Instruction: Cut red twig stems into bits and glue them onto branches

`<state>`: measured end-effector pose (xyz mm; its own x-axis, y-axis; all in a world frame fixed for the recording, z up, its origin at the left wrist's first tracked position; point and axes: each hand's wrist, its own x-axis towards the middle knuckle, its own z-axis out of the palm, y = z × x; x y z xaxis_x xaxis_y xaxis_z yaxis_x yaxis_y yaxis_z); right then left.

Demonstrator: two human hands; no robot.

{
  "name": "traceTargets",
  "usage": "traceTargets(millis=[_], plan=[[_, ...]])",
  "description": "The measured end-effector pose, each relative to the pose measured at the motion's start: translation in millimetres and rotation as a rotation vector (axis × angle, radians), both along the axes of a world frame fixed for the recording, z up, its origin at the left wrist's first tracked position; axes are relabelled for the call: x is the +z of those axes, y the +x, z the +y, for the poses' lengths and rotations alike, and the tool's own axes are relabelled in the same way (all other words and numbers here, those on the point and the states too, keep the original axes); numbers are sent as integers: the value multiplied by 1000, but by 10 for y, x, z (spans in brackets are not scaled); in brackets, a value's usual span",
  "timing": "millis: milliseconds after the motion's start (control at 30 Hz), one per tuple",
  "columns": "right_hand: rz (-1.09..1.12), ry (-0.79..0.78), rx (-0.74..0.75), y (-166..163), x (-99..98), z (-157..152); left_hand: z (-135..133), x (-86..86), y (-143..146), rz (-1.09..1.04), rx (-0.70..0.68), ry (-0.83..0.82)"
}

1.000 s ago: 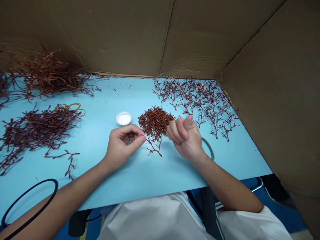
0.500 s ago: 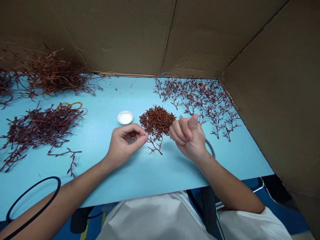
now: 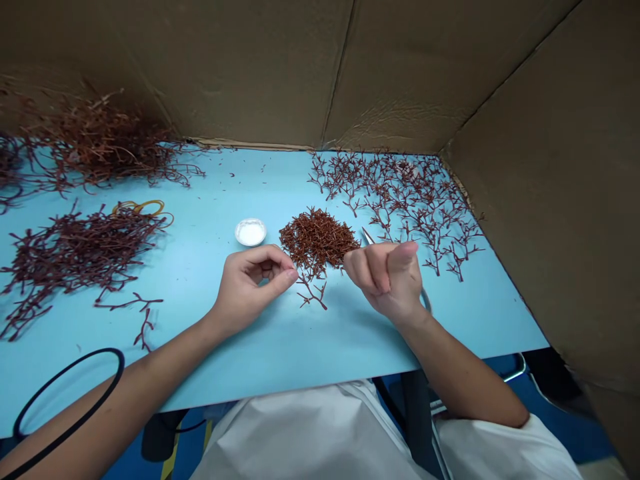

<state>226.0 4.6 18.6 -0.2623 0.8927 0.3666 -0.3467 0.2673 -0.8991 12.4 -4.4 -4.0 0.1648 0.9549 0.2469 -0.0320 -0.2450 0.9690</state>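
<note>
My left hand [image 3: 255, 283] is closed in a pinch, thumb against forefinger, on the end of a small reddish-brown branched twig [image 3: 314, 293]. The twig hangs over or lies on the table just right of the fingertips. My right hand [image 3: 387, 277] has its fingers curled in and its thumb stuck out. Behind it show a pointed metal tip [image 3: 367, 235] and a grey curved piece [image 3: 426, 300]; whether the hand grips them is hidden. Between and beyond both hands lies a heap of short brown bits [image 3: 320, 240]. A small white dish [image 3: 251, 232] with white contents stands behind my left hand.
Branched twigs [image 3: 415, 193] are spread at the back right. Piles of twigs [image 3: 85, 247] and stringy brown strands [image 3: 110, 143] lie left, near yellow bands [image 3: 145, 207]. Cardboard walls [image 3: 250, 73] border the blue table [image 3: 280, 360]. A black loop [image 3: 70, 370] crosses my left forearm.
My right hand has shifted a little to the right, away from the heap, and its thumb points further right. The metal tip now shows behind it. My left hand stays pinched in place.
</note>
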Motion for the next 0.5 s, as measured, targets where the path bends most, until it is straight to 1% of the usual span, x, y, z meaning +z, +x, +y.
traceTargets(millis=[67,167,233,367,433,500], plan=[[15,13,-35,4,-5,10,1,4,1,5,5,2],[31,-47,-94,-1,8,24,3,10,7,13,14,-1],[36,-72,-93,-3,13,25,2,15,10,14,17,-5],[8,-22,-54,-5,-5,4,-4,21,8,19,12,-12],[4,-29,-85,-9,-12,-6,-6,20,7,25,10,-17],[18,-70,-129,-15,-7,-8,-5,18,7,30,14,-23]])
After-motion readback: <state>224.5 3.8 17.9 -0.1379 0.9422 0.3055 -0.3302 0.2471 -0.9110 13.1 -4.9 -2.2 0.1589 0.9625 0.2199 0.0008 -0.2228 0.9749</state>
